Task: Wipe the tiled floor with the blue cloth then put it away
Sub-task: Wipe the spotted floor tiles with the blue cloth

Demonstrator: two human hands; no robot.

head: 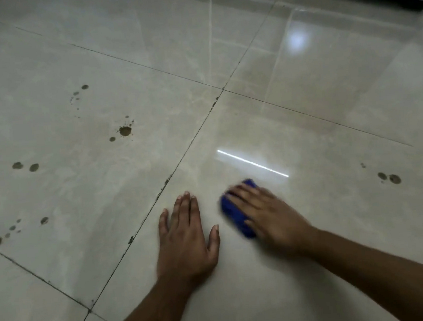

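Cloth (237, 218), blue, bunched small under right hand (266, 214), lying on tiled floor (303, 106) just right of left hand. Judged soft, light and limp; likely damp, though blur prevents confirmation. Best taken from above, palm bearing down on the wad, fingers curled over its far edge. Right hand pressed flat over cloth, fingers (236, 192) spread and partly wrapped, gripping it against the tile. Left hand (186, 235) laid open, palm down, fingers extended, holding nothing, apparently bracing. Dark spots (125, 131) noted on the tile to the left, and a few (391, 177) to the right, not yet wiped. Task judged early in wiping stage.
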